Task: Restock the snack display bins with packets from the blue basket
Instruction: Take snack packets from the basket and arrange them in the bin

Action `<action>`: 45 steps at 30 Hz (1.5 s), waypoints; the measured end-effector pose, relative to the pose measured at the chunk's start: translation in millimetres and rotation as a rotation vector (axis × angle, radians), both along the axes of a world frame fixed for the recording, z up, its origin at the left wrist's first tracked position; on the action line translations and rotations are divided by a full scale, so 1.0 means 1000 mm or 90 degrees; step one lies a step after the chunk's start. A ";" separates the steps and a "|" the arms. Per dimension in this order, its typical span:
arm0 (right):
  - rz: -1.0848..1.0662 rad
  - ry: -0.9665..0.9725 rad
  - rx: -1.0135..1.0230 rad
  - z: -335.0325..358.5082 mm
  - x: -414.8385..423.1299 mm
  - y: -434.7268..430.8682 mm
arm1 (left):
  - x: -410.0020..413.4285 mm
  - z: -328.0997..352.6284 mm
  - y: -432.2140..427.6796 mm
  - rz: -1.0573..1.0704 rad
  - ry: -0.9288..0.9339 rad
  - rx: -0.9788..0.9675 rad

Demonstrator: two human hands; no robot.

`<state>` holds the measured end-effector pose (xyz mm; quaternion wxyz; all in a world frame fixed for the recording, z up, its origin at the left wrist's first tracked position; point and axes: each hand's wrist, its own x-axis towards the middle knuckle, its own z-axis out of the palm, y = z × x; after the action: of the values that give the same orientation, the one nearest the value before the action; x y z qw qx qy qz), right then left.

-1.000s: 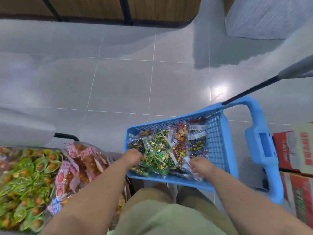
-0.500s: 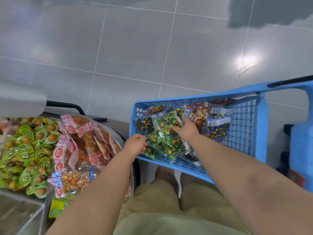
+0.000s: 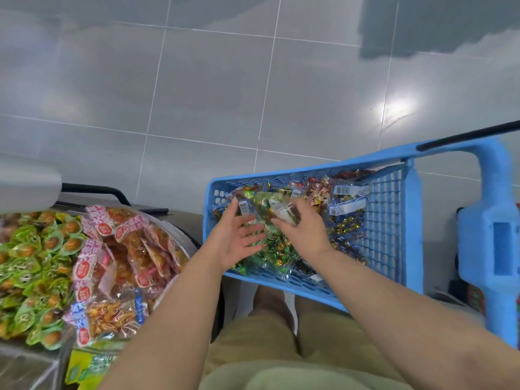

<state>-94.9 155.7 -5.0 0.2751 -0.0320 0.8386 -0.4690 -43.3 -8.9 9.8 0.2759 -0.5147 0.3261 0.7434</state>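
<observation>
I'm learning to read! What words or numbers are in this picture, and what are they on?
Nothing reads clearly.
Print on the white barcode labels in the blue basket: too small.
Red round marks on the red-and-white packets: blurred.
Print on the yellow-green package: blurred.

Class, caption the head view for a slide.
Right hand grips a green packet in the blue basket, left hand open beside it; snack bins alongside.

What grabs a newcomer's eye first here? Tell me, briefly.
The bright blue basket at right, crammed with shiny sweet packets, stands out first. Over it the right hand grips a green packet, the left hand open against it. At left lie heaps of green snacks and red-orange packets.
</observation>
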 end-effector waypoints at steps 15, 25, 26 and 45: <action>0.278 -0.290 0.243 -0.067 0.004 0.021 | 0.031 -0.017 -0.023 0.110 -0.079 -0.167; 0.102 -0.393 0.168 -0.056 -0.010 0.025 | 0.049 -0.021 -0.035 0.071 -0.084 -0.287; 0.055 -0.404 0.124 -0.049 -0.014 0.027 | 0.049 -0.021 -0.035 0.042 -0.077 -0.293; 0.214 -0.285 0.238 -0.053 0.001 -0.027 | 0.057 -0.016 -0.054 0.040 0.003 -0.265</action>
<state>-94.4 129.2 -58.3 0.5273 -0.0149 0.8118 -0.2503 13.5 -62.7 -6.1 0.1398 -0.5689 0.4572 0.6692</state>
